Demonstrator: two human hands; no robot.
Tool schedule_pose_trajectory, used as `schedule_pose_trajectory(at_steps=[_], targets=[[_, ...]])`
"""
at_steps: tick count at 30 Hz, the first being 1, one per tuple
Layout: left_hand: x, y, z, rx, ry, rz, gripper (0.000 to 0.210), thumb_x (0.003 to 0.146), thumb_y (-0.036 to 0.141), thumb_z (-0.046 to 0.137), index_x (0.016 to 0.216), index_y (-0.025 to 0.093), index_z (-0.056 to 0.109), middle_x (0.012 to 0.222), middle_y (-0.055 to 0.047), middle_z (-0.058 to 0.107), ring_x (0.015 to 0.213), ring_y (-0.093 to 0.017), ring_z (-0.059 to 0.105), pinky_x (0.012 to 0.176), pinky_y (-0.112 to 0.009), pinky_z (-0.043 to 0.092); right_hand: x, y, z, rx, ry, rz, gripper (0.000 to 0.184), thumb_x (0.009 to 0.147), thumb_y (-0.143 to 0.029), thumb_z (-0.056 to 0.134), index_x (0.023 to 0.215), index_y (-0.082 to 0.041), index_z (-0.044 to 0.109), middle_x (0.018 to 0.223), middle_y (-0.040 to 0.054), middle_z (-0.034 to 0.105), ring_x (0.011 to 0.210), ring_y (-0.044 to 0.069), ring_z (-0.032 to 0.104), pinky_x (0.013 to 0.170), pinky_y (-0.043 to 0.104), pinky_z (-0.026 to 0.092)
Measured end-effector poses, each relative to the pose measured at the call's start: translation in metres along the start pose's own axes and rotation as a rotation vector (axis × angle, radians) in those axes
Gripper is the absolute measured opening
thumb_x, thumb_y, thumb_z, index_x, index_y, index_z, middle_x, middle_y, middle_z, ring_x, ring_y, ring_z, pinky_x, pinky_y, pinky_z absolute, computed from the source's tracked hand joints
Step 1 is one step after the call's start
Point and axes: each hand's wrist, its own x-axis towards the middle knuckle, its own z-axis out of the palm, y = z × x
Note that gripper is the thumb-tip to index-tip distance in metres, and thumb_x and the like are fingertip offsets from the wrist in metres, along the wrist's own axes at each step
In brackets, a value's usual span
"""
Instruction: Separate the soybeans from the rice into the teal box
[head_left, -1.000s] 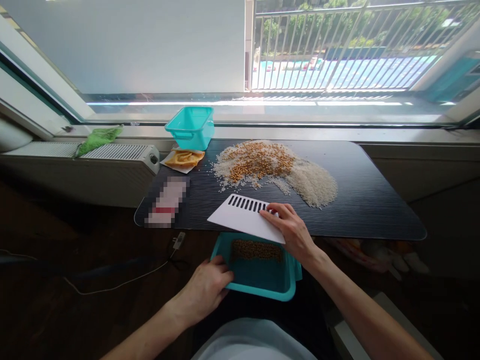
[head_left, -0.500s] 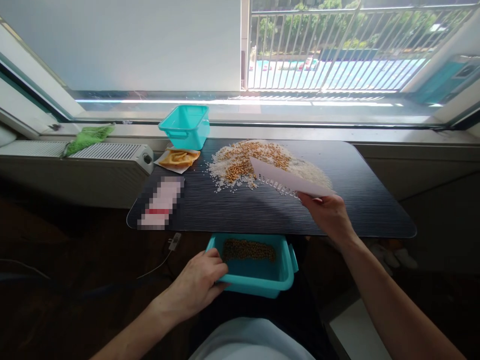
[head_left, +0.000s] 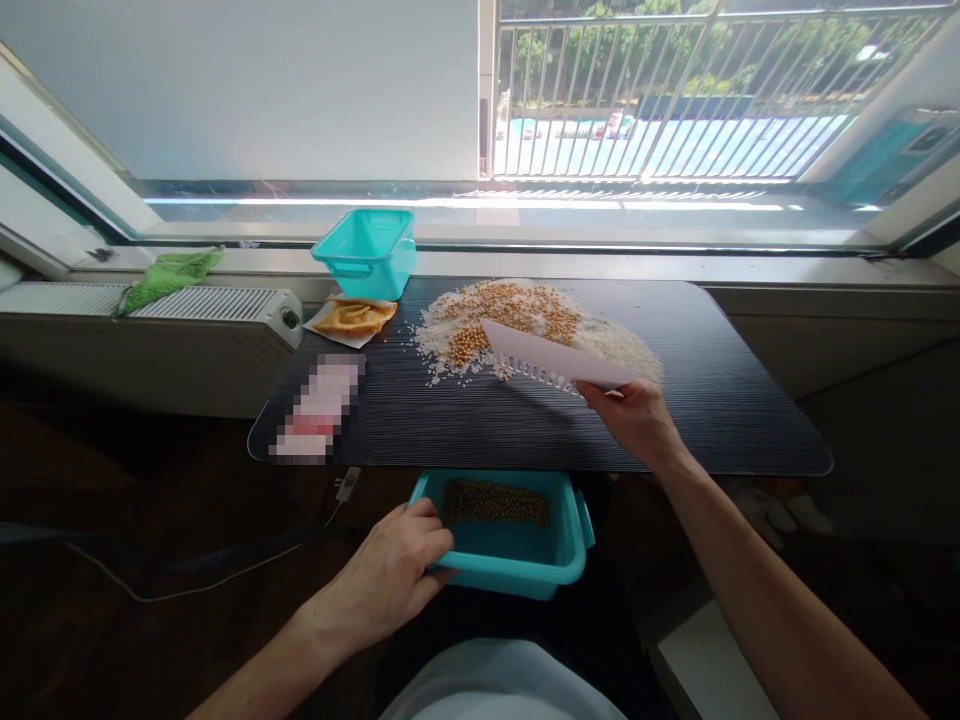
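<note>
My left hand (head_left: 411, 550) is closed on the near left rim of a turquoise plastic tub (head_left: 517, 577), just below the table's front edge. Round tan beans or chickpeas (head_left: 495, 502) lie along the far side of its floor. In my right hand (head_left: 634, 415) is a thin pale sheet (head_left: 555, 358) with a row of notches along its lower edge, gripped at its right end. The sheet slants over the near side of a spread of white rice (head_left: 619, 345). Golden chickpea-like beans (head_left: 525, 303) lie on the rice and hide part of it.
The dark table (head_left: 420, 420) stands against the window sill. A second turquoise tub (head_left: 382, 262) is at its back left, beside a folded yellow-orange cloth (head_left: 354, 317) on white paper. A blurred-out flat item (head_left: 319, 405) lies front left. A green cloth (head_left: 169, 277) rests on the radiator (head_left: 210, 302).
My right hand has moved the notched sheet a little to the left along the near side of the pile. My left hand keeps its hold on the tub.
</note>
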Motion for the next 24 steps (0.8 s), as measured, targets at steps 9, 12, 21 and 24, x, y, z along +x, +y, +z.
schedule_pose_trajectory(at_steps=[9,12,21,24], targets=[[-0.001,0.002,-0.002,-0.012,0.003,-0.014,0.018,0.085,0.015,0.059,0.068,0.018,0.056,0.077,-0.002,0.064,0.088,-0.02,0.055,0.078,-0.033,0.045,-0.002,-0.009,-0.006,0.071,-0.077,0.019,0.029,0.069,-0.043,0.066,0.073,-0.016,0.075,0.066,0.0023,0.07,0.068,0.021,0.066,0.06,0.029,0.051],[0.0,0.001,-0.002,-0.012,0.003,-0.004,0.017,0.085,0.015,0.06,0.068,0.018,0.055,0.078,-0.002,0.064,0.088,-0.021,0.055,0.078,-0.033,0.045,-0.007,-0.014,-0.012,0.093,-0.056,0.03,0.027,0.067,-0.042,0.067,0.068,-0.016,0.073,0.065,0.0026,0.07,0.068,0.021,0.066,0.059,0.028,0.05],[0.0,0.002,-0.003,0.006,0.004,-0.001,0.018,0.086,0.014,0.058,0.068,0.017,0.055,0.077,-0.002,0.063,0.087,-0.02,0.054,0.077,-0.034,0.045,0.0,-0.011,-0.005,0.098,-0.05,0.073,0.026,0.064,-0.042,0.068,0.066,-0.016,0.073,0.058,0.0014,0.067,0.059,0.019,0.062,0.056,0.029,0.049],[0.0,0.002,-0.003,0.013,-0.006,0.0,0.018,0.087,0.015,0.058,0.069,0.017,0.056,0.078,-0.002,0.063,0.088,-0.021,0.055,0.078,-0.034,0.045,-0.003,-0.01,-0.007,0.135,-0.068,0.064,0.028,0.065,-0.042,0.069,0.071,-0.015,0.074,0.06,0.0017,0.067,0.056,0.018,0.06,0.054,0.028,0.047]])
